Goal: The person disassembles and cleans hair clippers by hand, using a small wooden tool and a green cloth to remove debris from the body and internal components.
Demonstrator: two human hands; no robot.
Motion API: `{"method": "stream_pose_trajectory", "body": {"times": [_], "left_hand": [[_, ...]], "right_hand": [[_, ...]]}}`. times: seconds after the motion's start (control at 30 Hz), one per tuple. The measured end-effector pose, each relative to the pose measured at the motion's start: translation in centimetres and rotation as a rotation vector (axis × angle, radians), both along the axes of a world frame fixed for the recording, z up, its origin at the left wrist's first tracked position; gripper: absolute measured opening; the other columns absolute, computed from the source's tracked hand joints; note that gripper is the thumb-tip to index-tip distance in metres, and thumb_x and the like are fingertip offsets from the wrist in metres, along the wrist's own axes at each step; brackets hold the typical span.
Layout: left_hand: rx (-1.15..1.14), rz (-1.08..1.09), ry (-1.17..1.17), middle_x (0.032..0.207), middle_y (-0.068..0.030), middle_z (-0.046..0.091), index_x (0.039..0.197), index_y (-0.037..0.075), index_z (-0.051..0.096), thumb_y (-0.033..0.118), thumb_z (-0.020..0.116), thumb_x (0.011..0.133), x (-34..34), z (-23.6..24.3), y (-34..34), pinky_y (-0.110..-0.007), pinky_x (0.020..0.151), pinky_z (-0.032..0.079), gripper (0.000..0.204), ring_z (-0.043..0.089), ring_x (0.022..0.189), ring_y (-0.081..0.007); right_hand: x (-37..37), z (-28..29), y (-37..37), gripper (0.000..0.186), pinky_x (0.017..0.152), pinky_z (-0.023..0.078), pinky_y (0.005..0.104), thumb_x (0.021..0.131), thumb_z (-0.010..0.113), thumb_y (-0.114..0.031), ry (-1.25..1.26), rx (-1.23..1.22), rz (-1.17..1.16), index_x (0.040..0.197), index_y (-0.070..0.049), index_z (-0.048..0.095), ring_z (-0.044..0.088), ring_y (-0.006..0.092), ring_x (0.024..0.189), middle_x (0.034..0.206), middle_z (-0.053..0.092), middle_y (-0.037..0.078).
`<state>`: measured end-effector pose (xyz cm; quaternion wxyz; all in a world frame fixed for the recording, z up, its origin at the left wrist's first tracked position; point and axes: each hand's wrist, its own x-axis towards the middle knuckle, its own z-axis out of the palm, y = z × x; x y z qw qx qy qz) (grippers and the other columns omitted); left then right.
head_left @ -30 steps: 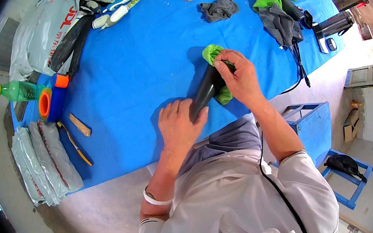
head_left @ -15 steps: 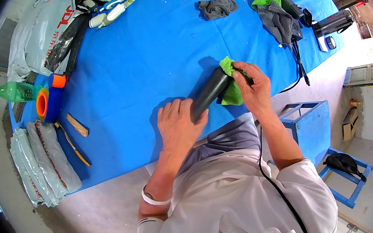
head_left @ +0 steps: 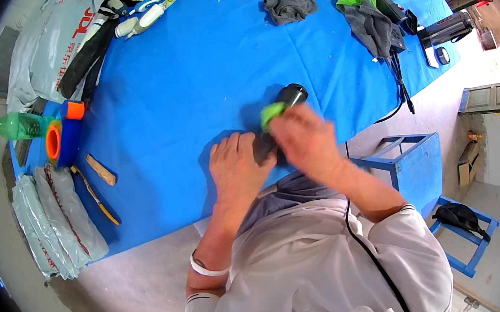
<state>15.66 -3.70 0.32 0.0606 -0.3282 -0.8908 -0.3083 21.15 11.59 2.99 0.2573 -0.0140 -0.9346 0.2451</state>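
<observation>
A dark, smooth cylinder (head_left: 294,92) lies slanted over the near part of the blue-covered table, its far end pointing away to the right. My left hand (head_left: 239,168) is wrapped round its near end. Over its middle sits my right hand (head_left: 306,141), blurred by motion, with a bright green cloth (head_left: 271,115) bunched under the fingers and pressed on the cylinder. The far end shows a black rim beyond the cloth. Most of the cylinder's middle is hidden by the right hand.
At left lie a green bottle (head_left: 17,126), a blue-and-orange plastic thing (head_left: 66,141), grey plastic packets (head_left: 64,219) and a thin yellow-and-black stick (head_left: 98,196). Grey cloths (head_left: 291,6), tools and cables (head_left: 399,78) lie at the far side and right. A blue stool (head_left: 417,166) stands right.
My right hand has moved left and nearer along the cylinder with the green cloth, from the far end to the middle, baring the far end. My left hand keeps its grip.
</observation>
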Motion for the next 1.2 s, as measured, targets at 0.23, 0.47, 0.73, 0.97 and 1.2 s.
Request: {"method": "stream_pose_trajectory", "body": {"times": [0.23, 0.47, 0.73, 0.97, 1.2], "left_hand": [[0.027, 0.014, 0.009, 0.08, -0.0079, 0.062, 0.086, 0.007, 0.061, 0.024, 0.081, 0.063, 0.0, 0.0, 0.3, -0.041, 0.07, 0.045, 0.035, 0.061, 0.077, -0.0274], [-0.005, -0.004, -0.003, 0.081, -0.0077, 0.063, 0.086, 0.007, 0.061, 0.024, 0.081, 0.062, -0.1, -0.1, 0.0, -0.04, 0.07, 0.045, 0.035, 0.061, 0.077, -0.0271], [0.023, 0.014, 0.03, 0.08, -0.0066, 0.063, 0.086, 0.007, 0.061, 0.025, 0.081, 0.063, 0.1, -0.1, 0.4, -0.04, 0.069, 0.045, 0.036, 0.061, 0.075, -0.0267], [0.01, 0.01, 0.035, 0.08, -0.0064, 0.063, 0.086, 0.008, 0.061, 0.025, 0.081, 0.064, 0.0, -0.3, 0.2, -0.04, 0.069, 0.045, 0.034, 0.062, 0.075, -0.0267], [0.02, 0.016, 0.049, 0.081, -0.007, 0.063, 0.087, 0.007, 0.061, 0.025, 0.081, 0.063, 0.1, -0.2, 0.3, -0.04, 0.069, 0.046, 0.036, 0.062, 0.076, -0.0271]], "right_hand": [[-1.4, 0.7, 2.7, 0.015, 0.059, 0.053, 0.0388, 0.079, 0.071, -0.006, 0.035, -0.028, -0.188, 0.093, -0.011, 0.07, 0.065, 0.0299, 0.073, 0.091, 0.063, 0.01], [0.3, -0.4, -0.9, 0.017, 0.058, 0.053, 0.0372, 0.077, 0.073, -0.006, 0.026, -0.043, -0.037, 0.092, -0.011, 0.07, 0.065, 0.0271, 0.072, 0.091, 0.062, 0.009], [-0.5, -0.4, 2.3, 0.018, 0.056, 0.052, 0.0371, 0.079, 0.072, -0.005, 0.094, -0.05, -0.194, 0.095, -0.012, 0.07, 0.064, 0.0286, 0.071, 0.089, 0.062, 0.01], [0.6, -0.3, 0.1, 0.019, 0.057, 0.053, 0.0367, 0.078, 0.071, -0.006, 0.016, 0.043, -0.065, 0.096, -0.01, 0.07, 0.065, 0.0272, 0.071, 0.089, 0.063, 0.01], [-0.6, -0.2, 2.0, 0.015, 0.055, 0.052, 0.0369, 0.079, 0.07, -0.007, 0.077, -0.003, -0.219, 0.094, -0.012, 0.069, 0.064, 0.027, 0.068, 0.086, 0.062, 0.009]]}}
